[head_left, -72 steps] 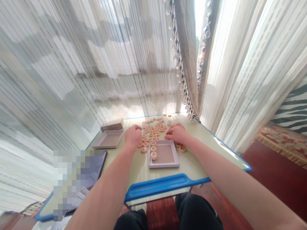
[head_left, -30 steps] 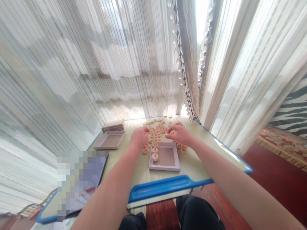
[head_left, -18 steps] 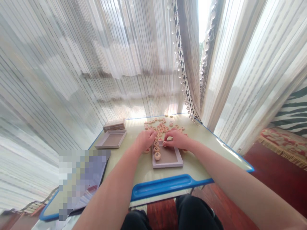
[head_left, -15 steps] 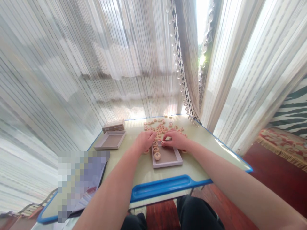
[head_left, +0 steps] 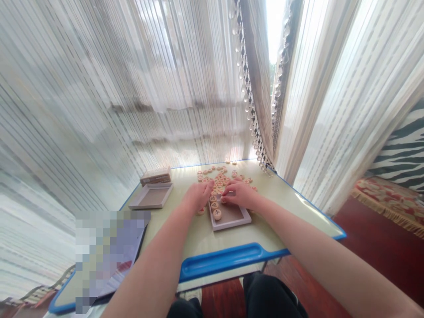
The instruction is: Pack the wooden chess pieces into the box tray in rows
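A shallow lilac box tray (head_left: 233,225) lies on the table before me. Along its left side runs a column of three round xiangqi pieces with dark characters, the nearest piece (head_left: 217,214) being the clearest. My right hand (head_left: 241,193) reaches over the tray's far right part, thumb and fingers pinched on a xiangqi piece (head_left: 223,199) beside the top of that column. At the tray's far left corner, my left hand (head_left: 198,195) has its fingers curled together by the pile (head_left: 221,179) of loose pieces. Whatever may be under those fingertips is hidden. One red-marked piece (head_left: 202,211) rests outside the tray, below the left hand.
A second shallow tray (head_left: 150,205) lies to the left, with a flat box (head_left: 155,175) behind it. A partly blurred flat dark-edged object (head_left: 135,247) is at the near left. The blue pen groove (head_left: 221,261) lines the table's front edge; sheer curtains (head_left: 185,128) hang behind.
My right hand has shifted slightly left and down, bringing its piece inside the tray beside the column. The left hand stays nearly in place; the view has moved a little.
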Demonstrator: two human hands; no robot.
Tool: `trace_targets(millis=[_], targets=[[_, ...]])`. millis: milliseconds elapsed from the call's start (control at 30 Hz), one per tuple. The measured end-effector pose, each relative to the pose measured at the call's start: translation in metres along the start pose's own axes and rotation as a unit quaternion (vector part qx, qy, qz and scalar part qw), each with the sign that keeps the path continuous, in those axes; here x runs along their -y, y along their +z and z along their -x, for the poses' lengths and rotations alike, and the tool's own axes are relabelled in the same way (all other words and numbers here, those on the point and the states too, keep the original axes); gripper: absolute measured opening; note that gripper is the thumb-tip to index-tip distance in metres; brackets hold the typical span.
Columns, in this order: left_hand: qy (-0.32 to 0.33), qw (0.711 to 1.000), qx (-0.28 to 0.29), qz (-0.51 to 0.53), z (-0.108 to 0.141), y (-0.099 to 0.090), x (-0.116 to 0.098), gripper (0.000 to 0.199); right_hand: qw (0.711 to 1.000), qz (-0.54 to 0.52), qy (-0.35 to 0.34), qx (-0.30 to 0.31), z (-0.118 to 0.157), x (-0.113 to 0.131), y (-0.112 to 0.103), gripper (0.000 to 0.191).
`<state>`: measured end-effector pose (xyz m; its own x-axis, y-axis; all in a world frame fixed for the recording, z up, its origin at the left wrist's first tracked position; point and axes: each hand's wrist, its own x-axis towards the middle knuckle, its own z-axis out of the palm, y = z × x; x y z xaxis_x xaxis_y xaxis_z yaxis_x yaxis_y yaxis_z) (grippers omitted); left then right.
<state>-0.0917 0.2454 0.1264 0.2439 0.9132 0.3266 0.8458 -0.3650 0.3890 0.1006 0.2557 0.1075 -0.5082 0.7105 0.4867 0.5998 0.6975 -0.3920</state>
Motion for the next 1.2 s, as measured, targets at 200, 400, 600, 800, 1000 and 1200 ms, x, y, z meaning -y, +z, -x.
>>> trace_targets(millis=[200, 400, 600, 800, 1000, 1200], targets=[[0.010, 1.000, 0.009, -0.020, -0.001, -0.001, -0.001, 0.057, 0.998, 0.031, 0.017, 0.055, 0.004, 0.007, -0.005, 0.023], [0.012, 0.999, 0.009, -0.031, 0.000, -0.001, -0.001, 0.055, 0.994, 0.049, 0.000, 0.093, 0.007, 0.011, -0.012, 0.021], [0.014, 0.999, 0.014, -0.042, 0.000, -0.002, -0.002, 0.053, 0.987, 0.012, 0.004, 0.160, 0.009, 0.014, -0.023, 0.021], [0.013, 0.999, 0.020, -0.046, 0.001, -0.003, -0.002, 0.051, 0.976, -0.052, -0.001, 0.210, 0.012, 0.015, -0.029, 0.014], [0.018, 0.998, 0.013, -0.055, 0.001, -0.003, -0.002, 0.053, 0.970, -0.082, -0.001, 0.229, 0.013, 0.011, -0.033, 0.019], [0.019, 0.998, 0.008, -0.059, 0.001, -0.003, -0.002, 0.050, 0.973, -0.048, 0.002, 0.225, 0.013, 0.016, -0.034, 0.018]])
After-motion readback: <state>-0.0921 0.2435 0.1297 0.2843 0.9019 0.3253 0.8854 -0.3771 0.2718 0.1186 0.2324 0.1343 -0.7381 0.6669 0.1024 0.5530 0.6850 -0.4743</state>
